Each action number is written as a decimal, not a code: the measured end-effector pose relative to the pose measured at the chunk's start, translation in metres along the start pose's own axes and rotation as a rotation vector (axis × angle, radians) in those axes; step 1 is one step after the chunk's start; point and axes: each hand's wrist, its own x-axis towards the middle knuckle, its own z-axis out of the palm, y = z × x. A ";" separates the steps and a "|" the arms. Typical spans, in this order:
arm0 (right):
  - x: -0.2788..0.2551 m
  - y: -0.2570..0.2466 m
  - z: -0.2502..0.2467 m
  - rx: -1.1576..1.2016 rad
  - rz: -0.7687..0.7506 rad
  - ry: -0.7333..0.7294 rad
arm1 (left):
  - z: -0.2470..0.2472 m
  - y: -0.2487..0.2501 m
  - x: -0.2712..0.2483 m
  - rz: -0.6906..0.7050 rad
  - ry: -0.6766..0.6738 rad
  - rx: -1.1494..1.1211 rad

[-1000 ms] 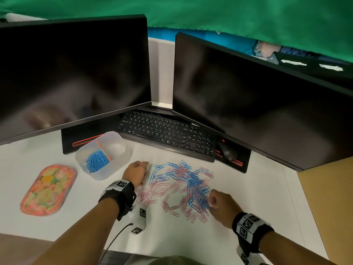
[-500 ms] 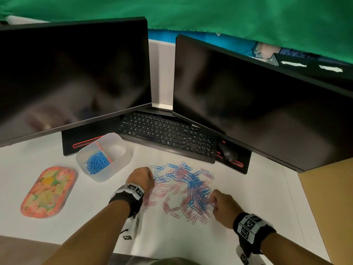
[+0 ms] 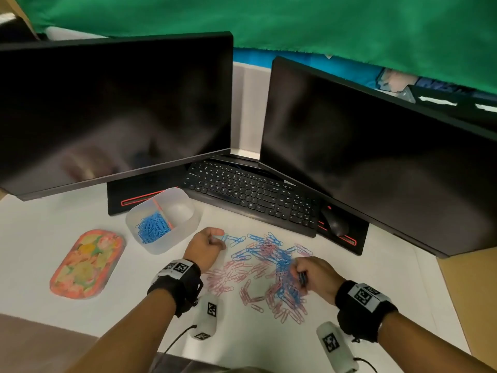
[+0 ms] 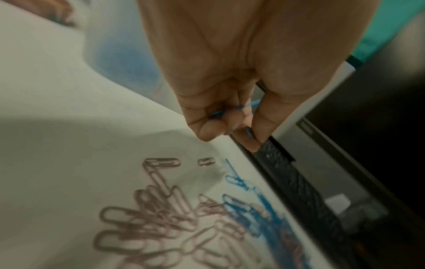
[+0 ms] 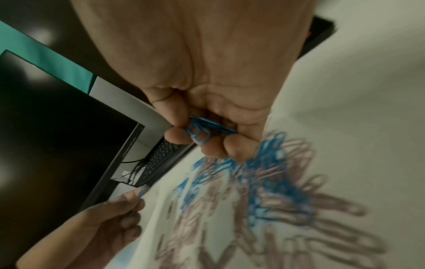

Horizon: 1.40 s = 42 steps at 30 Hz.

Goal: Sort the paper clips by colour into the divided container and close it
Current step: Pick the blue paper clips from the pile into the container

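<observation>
A mixed heap of blue and pink paper clips (image 3: 271,270) lies on the white desk. My left hand (image 3: 207,244) sits at the heap's left edge and pinches a blue clip (image 4: 249,132) between thumb and fingers. My right hand (image 3: 312,275) is over the heap's right side, its curled fingers holding several blue clips (image 5: 202,130). The translucent divided container (image 3: 164,219) stands to the left; its left compartment holds blue clips (image 3: 153,227), its right compartment is empty. The flowery lid (image 3: 87,263) lies flat further left.
Two dark monitors (image 3: 376,157) stand behind, with a black keyboard (image 3: 250,197) and a mouse (image 3: 334,222) under them. A brown surface (image 3: 473,297) borders the desk at the right. The desk's front edge is close to my forearms.
My left hand came back from beside the container to the heap's left edge and pinched a blue clip. My right hand stayed over the right side, gathering blue clips.
</observation>
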 end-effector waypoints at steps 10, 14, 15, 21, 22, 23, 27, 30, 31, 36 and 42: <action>0.045 -0.104 0.125 -0.114 -0.016 -0.205 | -0.070 0.025 -0.024 -0.173 0.068 -0.880; 0.063 -0.144 0.178 -0.120 -0.027 -0.222 | -0.103 0.026 -0.020 -0.180 0.164 -0.900; 0.067 -0.151 0.186 -0.115 -0.022 -0.223 | -0.108 0.027 -0.018 -0.193 0.188 -0.907; 0.089 -0.176 0.234 -0.136 0.018 -0.189 | -0.137 0.017 -0.009 -0.267 0.348 -0.857; 0.093 -0.177 0.238 -0.143 0.007 -0.183 | -0.140 0.016 -0.007 -0.271 0.368 -0.847; 0.098 -0.177 0.241 -0.164 -0.003 -0.172 | -0.142 0.015 -0.006 -0.273 0.383 -0.832; 0.106 -0.172 0.232 -0.215 -0.040 -0.114 | -0.145 0.017 -0.002 -0.296 0.398 -0.730; 0.102 -0.170 0.212 -0.224 -0.057 -0.085 | -0.141 0.020 -0.001 -0.293 0.395 -0.668; 0.098 -0.168 0.203 -0.200 -0.060 -0.082 | -0.138 0.022 -0.002 -0.275 0.385 -0.641; 0.082 -0.145 0.140 -0.295 -0.101 -0.009 | -0.107 0.038 -0.008 -0.072 0.247 -0.423; 0.059 -0.092 0.058 -0.490 -0.111 0.159 | -0.052 0.035 -0.005 0.142 0.049 0.089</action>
